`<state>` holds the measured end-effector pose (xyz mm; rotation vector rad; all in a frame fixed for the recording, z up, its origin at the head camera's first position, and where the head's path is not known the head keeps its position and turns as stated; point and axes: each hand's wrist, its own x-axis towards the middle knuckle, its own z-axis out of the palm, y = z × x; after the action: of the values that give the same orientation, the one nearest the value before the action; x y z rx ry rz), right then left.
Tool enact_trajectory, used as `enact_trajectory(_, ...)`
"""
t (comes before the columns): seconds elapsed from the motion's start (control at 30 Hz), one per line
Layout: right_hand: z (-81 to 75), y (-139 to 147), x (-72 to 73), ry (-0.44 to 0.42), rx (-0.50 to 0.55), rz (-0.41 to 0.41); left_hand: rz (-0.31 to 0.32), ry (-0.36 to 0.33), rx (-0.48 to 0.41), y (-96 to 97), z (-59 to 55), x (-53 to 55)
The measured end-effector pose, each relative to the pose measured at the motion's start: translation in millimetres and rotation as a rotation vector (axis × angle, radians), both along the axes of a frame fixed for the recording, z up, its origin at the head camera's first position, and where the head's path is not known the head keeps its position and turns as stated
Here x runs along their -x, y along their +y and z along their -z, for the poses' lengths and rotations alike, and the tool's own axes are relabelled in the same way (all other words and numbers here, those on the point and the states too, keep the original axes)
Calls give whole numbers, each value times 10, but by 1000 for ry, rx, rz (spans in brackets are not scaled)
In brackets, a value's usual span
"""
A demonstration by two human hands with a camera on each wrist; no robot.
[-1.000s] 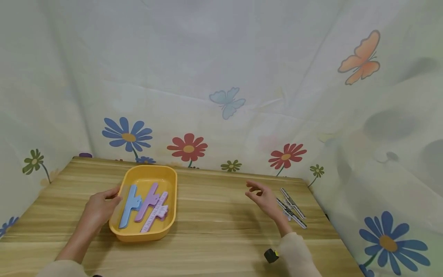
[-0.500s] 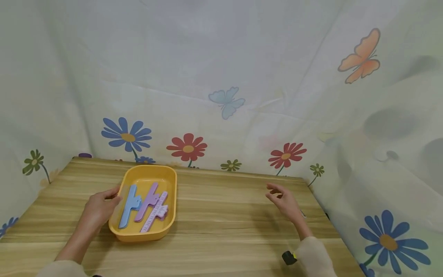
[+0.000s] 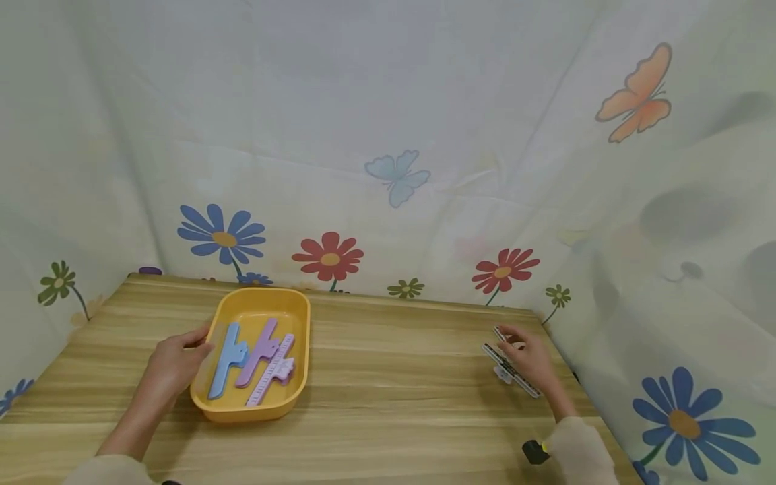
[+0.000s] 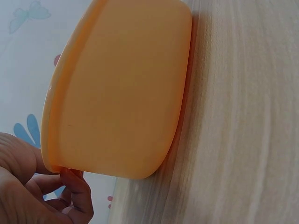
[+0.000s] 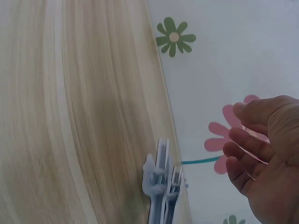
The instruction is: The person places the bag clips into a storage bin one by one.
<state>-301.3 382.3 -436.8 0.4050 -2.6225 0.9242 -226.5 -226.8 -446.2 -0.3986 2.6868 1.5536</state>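
Observation:
My left hand [image 3: 176,364] pinches the left rim of a yellow plastic tray [image 3: 308,343]; the left wrist view shows its thumb and curled fingers at the tray's rim [image 4: 49,126]. Inside lie three long-jawed clips: a blue clip [image 3: 223,374], a purple clip [image 3: 253,367] and a pale lilac clip [image 3: 261,387] with ruler-like marks. At the right, my right hand [image 3: 530,357] is over two black-and-white clips [image 3: 526,385], partly hiding the farther one. In the right wrist view that hand [image 5: 268,149] has loosely bent fingers with nothing between them, apart from the clips [image 5: 159,186].
The wood-grain table [image 3: 388,397] stretches between the tray and the clips on the right. Behind it and at both sides hangs a pale cloth [image 3: 303,135] printed with flowers and butterflies. A small purple object [image 3: 149,271] shows at the back left corner.
My right hand has moved rightward across the table until it is over the black-and-white clips. The left hand, the tray and the clips in it have stayed put.

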Motion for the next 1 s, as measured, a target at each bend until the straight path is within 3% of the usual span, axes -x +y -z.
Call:
enact_trajectory(0.27, 24, 114, 24, 3, -16, 8, -2, 0, 5, -7, -16, -17)
enact_trajectory(0.47, 94, 204, 76, 27, -57, 5, 19, 38, 12, -13, -9, -31)
enact_trajectory(0.8, 193, 273, 178, 116, -154, -55, 17, 71, 35, -11, 11, -25)
enact_trajectory(1.0, 250, 310, 215, 105, -179, -64, 13, 67, 33, -4, -10, -41)
